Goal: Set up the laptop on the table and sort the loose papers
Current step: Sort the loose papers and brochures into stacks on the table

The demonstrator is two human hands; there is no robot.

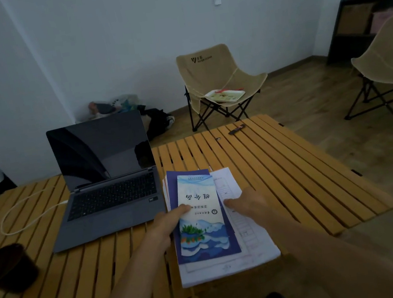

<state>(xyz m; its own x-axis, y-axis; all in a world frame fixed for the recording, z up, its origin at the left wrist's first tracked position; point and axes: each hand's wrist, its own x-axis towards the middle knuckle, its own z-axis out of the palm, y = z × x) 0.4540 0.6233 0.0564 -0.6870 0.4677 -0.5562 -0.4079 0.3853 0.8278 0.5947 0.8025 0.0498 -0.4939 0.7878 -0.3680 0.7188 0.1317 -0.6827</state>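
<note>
Glossy booklet (201,214) on slatted, perhaps wooden table (281,161)

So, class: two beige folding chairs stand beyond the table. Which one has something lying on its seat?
The chair by the back wall, printed with a logo: a white tray lies on its seat. The chair at the right edge shows nothing on it.

slatted table (281,161), laptop (109,187), papers (244,251), cup (7,269)

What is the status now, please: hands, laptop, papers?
Left hand grips blue brochure atop paper stack; right hand presses on stack. Laptop open, screen dark, cable plugged in. Dark cup at left, clear of work.
</note>
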